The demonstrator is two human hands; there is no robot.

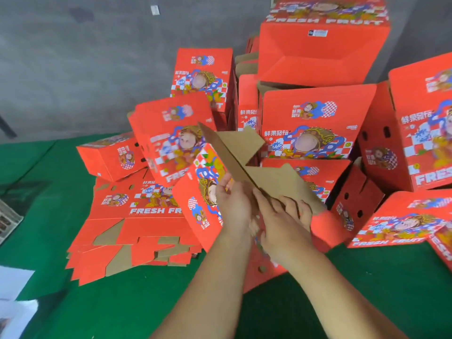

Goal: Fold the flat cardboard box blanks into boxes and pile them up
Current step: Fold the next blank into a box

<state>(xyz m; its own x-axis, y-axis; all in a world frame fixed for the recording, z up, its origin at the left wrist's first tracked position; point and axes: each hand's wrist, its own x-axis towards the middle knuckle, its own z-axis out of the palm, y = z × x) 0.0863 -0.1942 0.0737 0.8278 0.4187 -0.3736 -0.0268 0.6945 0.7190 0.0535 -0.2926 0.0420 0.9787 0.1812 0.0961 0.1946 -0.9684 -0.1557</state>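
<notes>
Both hands work a half-folded red fruit box (pixel 203 192) held at centre above the green table (pixel 122 302). The left hand (pixel 233 206) presses straight fingers against a brown bottom flap (pixel 230 152) standing on edge. The right hand (pixel 281 223) lies on a second flap (pixel 286 182), fingers spread and slightly bent; whether it clasps the edge cannot be told. A stack of flat blanks (pixel 137 228) lies just left, edges fanned. Folded boxes (pixel 318 123) are piled close behind and right. Bare green table shows only in front.
</notes>
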